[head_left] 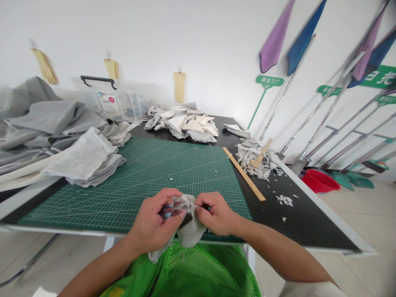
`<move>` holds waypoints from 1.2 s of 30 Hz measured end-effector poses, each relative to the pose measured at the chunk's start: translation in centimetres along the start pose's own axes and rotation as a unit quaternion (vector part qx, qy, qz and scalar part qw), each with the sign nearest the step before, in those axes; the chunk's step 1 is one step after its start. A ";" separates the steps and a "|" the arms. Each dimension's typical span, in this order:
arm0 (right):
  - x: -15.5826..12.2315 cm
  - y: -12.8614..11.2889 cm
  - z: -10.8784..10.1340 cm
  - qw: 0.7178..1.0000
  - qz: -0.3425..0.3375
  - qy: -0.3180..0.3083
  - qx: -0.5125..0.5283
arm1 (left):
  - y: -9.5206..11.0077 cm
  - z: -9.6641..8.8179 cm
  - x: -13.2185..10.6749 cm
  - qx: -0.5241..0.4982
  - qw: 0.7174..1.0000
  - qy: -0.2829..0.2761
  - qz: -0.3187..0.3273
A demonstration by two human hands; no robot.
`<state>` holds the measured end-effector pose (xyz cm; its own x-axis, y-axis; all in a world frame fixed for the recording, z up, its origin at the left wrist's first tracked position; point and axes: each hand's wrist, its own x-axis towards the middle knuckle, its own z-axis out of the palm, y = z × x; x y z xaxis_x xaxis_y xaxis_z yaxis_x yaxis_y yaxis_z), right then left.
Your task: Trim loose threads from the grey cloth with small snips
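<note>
My left hand (154, 220) is closed round a piece of light grey cloth (191, 231) at the front edge of the green cutting mat (173, 165). Something small with a bluish part (168, 211) shows within its curled fingers, too blurred to name. Thumb and forefinger of my right hand (216, 214) pinch the upper right of the same cloth, close to the left fingertips. The cloth is bunched between both hands, and its lower end hangs over the table edge above a green mesh basket (210, 264).
Grey cloth (55, 119) is heaped at left, beside a clear plastic box (105, 97). A pale cloth pile (182, 123) lies behind the mat. Right of it are a wooden ruler (244, 173) and shredded scraps (253, 159). A red bucket (321, 181) stands on the floor.
</note>
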<state>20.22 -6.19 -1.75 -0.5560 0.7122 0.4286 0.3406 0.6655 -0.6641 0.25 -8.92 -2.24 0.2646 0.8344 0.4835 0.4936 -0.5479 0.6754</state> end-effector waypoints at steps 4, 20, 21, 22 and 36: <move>0.0 0.0 0.1 1.000 0.023 0.002 0.015 | 0.3 -0.6 -0.4 0.039 0.999 -0.025 -0.010; 0.1 -0.1 0.1 1.000 0.000 0.007 0.006 | 0.1 -3.9 -0.8 0.244 0.959 -0.039 0.142; 0.0 -0.1 0.1 1.000 -0.004 0.006 0.007 | 0.3 -3.9 -0.8 0.252 0.955 -0.042 0.151; 0.0 -0.1 0.2 1.000 -0.007 0.006 0.008 | 0.5 -4.0 -0.7 0.256 0.953 -0.045 0.159; -0.3 -0.5 0.2 0.999 -0.032 0.006 -0.005 | 1.3 -3.9 -0.5 0.315 0.933 -0.060 0.165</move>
<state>20.06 -6.75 -1.68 -0.5674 0.6713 0.4769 0.3124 0.7114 -0.6296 -2.47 -10.24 0.56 0.5598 0.6482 0.5162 0.7483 -0.6631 0.0212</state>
